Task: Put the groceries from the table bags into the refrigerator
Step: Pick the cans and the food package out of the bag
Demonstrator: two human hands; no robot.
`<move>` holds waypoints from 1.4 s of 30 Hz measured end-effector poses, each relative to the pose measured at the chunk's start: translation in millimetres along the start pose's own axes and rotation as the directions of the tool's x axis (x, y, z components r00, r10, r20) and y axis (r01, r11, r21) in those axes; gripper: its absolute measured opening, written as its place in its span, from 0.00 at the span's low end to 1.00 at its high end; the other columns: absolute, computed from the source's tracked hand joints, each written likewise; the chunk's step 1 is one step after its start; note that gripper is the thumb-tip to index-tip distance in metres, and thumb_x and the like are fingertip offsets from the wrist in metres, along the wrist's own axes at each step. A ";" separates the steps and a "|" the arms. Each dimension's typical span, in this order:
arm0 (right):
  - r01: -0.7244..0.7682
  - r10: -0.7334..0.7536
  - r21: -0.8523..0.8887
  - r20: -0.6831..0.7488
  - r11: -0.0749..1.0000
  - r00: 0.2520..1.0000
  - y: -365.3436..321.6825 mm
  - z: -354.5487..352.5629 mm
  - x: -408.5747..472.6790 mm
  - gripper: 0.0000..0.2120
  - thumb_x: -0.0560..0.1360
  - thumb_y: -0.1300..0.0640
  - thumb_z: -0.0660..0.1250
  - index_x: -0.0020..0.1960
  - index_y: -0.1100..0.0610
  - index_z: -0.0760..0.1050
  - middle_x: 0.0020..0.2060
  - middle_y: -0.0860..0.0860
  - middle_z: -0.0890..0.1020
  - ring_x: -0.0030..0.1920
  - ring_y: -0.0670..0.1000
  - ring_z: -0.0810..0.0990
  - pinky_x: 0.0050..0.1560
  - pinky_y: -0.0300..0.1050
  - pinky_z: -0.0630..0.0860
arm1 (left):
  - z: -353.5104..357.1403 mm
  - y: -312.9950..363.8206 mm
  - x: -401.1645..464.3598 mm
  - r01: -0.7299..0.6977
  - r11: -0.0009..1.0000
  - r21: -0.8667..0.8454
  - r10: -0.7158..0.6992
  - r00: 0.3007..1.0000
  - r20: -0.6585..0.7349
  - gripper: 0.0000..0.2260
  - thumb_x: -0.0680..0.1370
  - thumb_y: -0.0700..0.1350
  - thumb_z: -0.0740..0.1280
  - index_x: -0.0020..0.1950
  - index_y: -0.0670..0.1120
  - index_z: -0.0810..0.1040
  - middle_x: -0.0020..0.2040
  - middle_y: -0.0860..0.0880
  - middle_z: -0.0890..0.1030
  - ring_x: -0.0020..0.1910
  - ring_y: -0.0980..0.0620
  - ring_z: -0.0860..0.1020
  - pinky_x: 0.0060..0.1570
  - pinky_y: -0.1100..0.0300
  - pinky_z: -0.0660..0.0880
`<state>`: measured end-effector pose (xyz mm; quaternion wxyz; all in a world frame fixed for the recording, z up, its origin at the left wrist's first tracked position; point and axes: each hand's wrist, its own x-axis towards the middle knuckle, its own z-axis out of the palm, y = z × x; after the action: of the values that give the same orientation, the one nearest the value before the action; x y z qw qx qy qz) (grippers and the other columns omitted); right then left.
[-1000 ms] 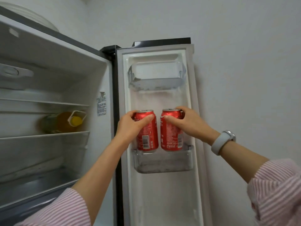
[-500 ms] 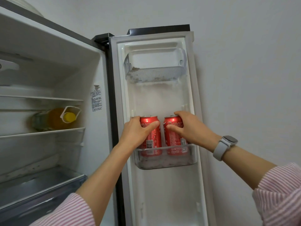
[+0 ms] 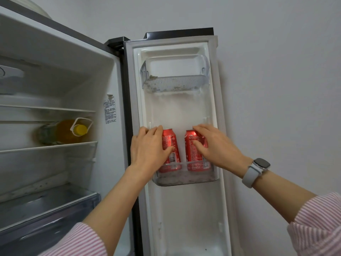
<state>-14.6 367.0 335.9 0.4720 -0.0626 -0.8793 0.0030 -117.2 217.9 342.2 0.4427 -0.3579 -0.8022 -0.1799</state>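
Two red cola cans stand upright in the clear lower door bin (image 3: 184,179) of the open refrigerator door. My left hand (image 3: 147,148) wraps around the left can (image 3: 172,145), thumb across its front. My right hand (image 3: 215,146) grips the right can (image 3: 192,152) from its right side, thumb on the label. A gap shows between the two cans. Their bases sit behind the bin's front wall.
An empty clear upper door bin (image 3: 175,80) hangs above. Inside the fridge, a yellow-capped bottle of amber liquid (image 3: 70,132) lies on a glass shelf (image 3: 48,145). A drawer (image 3: 46,204) sits below. A white wall is to the right of the door.
Both hands lowered the cans from above the bin down into it. The cans then moved a little apart, toward the bin's two ends.
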 end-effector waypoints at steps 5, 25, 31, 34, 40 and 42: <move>-0.005 0.005 0.005 -0.072 1.000 0.997 -7.9 2.4 -10.8 0.22 0.78 0.54 0.57 0.71 0.56 0.62 0.71 0.53 0.63 0.72 0.50 0.59 0.69 0.41 0.56 | -0.6 -8.5 -9.8 0.007 0.984 -0.180 0.006 0.997 0.076 0.32 0.76 0.56 0.63 0.75 0.50 0.54 0.76 0.49 0.58 0.73 0.48 0.57 0.69 0.46 0.59; -0.185 -0.060 0.532 0.409 0.826 0.911 -96.6 114.2 -322.8 0.17 0.74 0.59 0.59 0.62 0.62 0.72 0.58 0.59 0.77 0.60 0.59 0.74 0.62 0.58 0.71 | 2.4 -6.3 -391.1 0.407 0.907 0.104 -0.420 0.863 0.281 0.18 0.70 0.46 0.66 0.58 0.42 0.77 0.58 0.42 0.79 0.56 0.41 0.78 0.55 0.44 0.73; -0.242 -0.364 0.597 0.711 0.765 0.602 -139.6 100.4 -470.9 0.17 0.76 0.58 0.58 0.62 0.62 0.72 0.57 0.58 0.77 0.59 0.60 0.73 0.61 0.50 0.68 | -78.9 62.4 -575.4 0.722 0.577 0.383 -0.808 0.435 0.398 0.17 0.76 0.47 0.64 0.64 0.45 0.74 0.62 0.45 0.76 0.62 0.42 0.73 0.60 0.47 0.67; -0.235 -0.527 0.681 0.702 0.693 0.479 -174.9 74.5 -529.1 0.16 0.78 0.59 0.58 0.65 0.59 0.70 0.59 0.54 0.76 0.61 0.55 0.71 0.62 0.46 0.64 | -135.6 105.2 -644.7 0.762 0.353 0.544 -0.929 0.217 0.300 0.18 0.78 0.52 0.59 0.68 0.51 0.69 0.67 0.51 0.71 0.67 0.49 0.68 0.64 0.52 0.61; -0.155 -0.811 0.860 0.510 0.486 0.286 -280.1 7.7 -612.1 0.20 0.74 0.52 0.53 0.57 0.62 0.76 0.50 0.58 0.81 0.54 0.60 0.77 0.58 0.53 0.72 | -255.9 172.1 -743.7 0.742 -0.019 0.670 -0.999 -0.045 0.022 0.18 0.77 0.51 0.61 0.66 0.49 0.72 0.66 0.49 0.74 0.66 0.48 0.69 0.65 0.50 0.61; -0.117 -0.890 0.913 0.407 0.390 0.207 -318.9 -25.1 -637.2 0.21 0.74 0.52 0.53 0.58 0.61 0.76 0.53 0.57 0.80 0.57 0.59 0.76 0.61 0.51 0.71 | -296.6 193.3 -771.2 0.735 -0.149 0.662 -0.988 -0.136 -0.071 0.18 0.78 0.51 0.60 0.67 0.49 0.71 0.67 0.49 0.72 0.66 0.49 0.68 0.65 0.51 0.60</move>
<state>320.4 -22.7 -158.4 -0.1573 0.4496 -0.8288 0.2937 468.5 -150.4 -149.2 0.0348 0.4257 -0.8949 -0.1292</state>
